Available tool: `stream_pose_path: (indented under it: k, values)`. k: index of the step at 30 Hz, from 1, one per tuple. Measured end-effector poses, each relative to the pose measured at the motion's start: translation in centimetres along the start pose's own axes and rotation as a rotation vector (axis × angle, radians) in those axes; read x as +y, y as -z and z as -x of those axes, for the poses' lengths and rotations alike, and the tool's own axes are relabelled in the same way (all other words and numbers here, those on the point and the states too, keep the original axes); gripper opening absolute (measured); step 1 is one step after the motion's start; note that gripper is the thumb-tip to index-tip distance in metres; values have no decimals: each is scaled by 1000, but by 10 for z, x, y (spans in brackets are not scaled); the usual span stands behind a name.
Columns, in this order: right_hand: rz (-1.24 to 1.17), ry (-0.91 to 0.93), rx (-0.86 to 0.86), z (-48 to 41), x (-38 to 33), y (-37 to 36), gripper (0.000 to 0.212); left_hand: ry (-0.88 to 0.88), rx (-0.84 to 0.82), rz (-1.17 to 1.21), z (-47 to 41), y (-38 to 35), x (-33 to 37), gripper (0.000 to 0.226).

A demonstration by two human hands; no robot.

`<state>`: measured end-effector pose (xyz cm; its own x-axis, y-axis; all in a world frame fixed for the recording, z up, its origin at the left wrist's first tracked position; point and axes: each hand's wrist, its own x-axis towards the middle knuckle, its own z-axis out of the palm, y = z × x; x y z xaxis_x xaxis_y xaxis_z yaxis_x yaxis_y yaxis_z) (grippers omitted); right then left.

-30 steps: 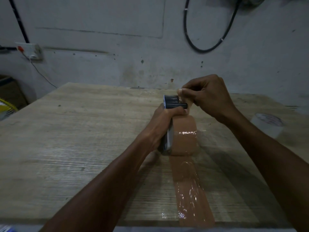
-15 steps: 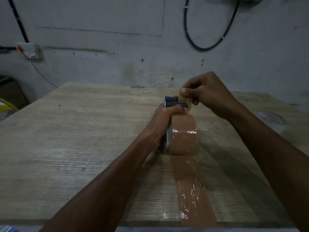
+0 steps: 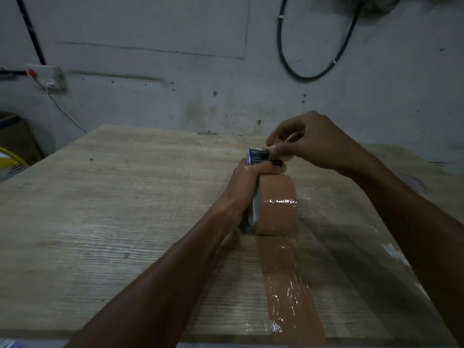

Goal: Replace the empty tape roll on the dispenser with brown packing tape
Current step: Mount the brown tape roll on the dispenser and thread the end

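Observation:
The tape dispenser [image 3: 256,156] stands on the wooden table [image 3: 105,209] with a brown packing tape roll [image 3: 277,207] mounted on it. My left hand [image 3: 247,187] is wrapped around the dispenser's body beside the roll. My right hand [image 3: 313,140] hovers over the dispenser's far end, thumb and fingers pinching the loose tape end [image 3: 286,155] at the blade. A strip of brown tape [image 3: 286,285] lies stuck flat on the table from the roll toward the near edge.
A pale, blurred empty tape roll [image 3: 414,182] lies at the table's right side behind my right forearm. A black cable loop [image 3: 313,71] hangs on the wall. A socket with a wire [image 3: 47,76] is at the left. A yellow fan [image 3: 10,159] sits beyond the table's left edge.
My right hand has lifted slightly and its fingers have spread at the dispenser's far end. The left hand and the roll have stayed put.

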<state>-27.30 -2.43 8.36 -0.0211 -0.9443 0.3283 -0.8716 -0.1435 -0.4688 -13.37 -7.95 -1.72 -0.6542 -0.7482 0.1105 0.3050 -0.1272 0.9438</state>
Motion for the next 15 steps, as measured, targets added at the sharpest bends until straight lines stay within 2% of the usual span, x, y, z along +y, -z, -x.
stream_pose_path:
  k: [2,4,6,10,15]
  values:
    - [113,47,24,1,0,-1,16,-3,12,5,-1,0,0,30]
    - [167,90,60,0,-1,-2,14,14,30,-11,-1,0,0,56]
    - [204,162,82,-1,0,-4,12,22,42,-14,-2,0,-1,68]
    - [334,358,113,-4,2,-5,11,18,36,-7,-3,0,-1,59]
    - [361,414,181,-5,-2,-10,5,50,10,-34,-1,2,1,55]
